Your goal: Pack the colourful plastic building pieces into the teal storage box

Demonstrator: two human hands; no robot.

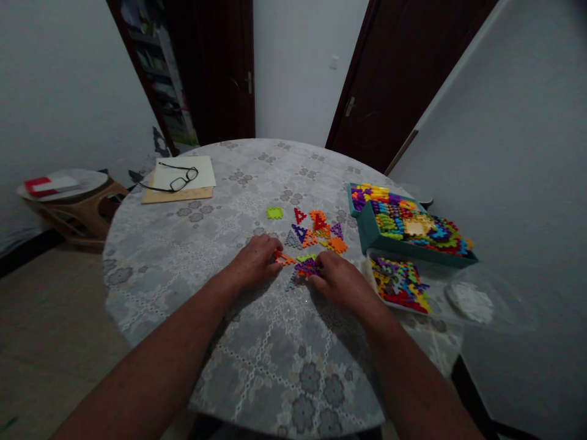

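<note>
My left hand (261, 256) is closed on an orange piece (285, 259) near the middle of the table. To its right, my right hand (334, 272) pinches a purple piece (307, 267) with its fingertips. A grey triangle (291, 282) lies below the purple piece, and a bit of a green piece (306, 258) shows above it. Just beyond my hands are loose toothed pieces: a grey triangle (293, 239), a red triangle (299, 215), a purple triangle (337, 230) and an orange piece (338, 245). A lime square (274, 212) sits apart at the upper left.
On the right stand a teal box (419, 245) full of coloured pieces and a clear tray (372, 275) with more. A plastic bag (499, 299) lies beside them. Glasses (178, 183) rest on papers (202, 171) at the far left of the round table (257, 354).
</note>
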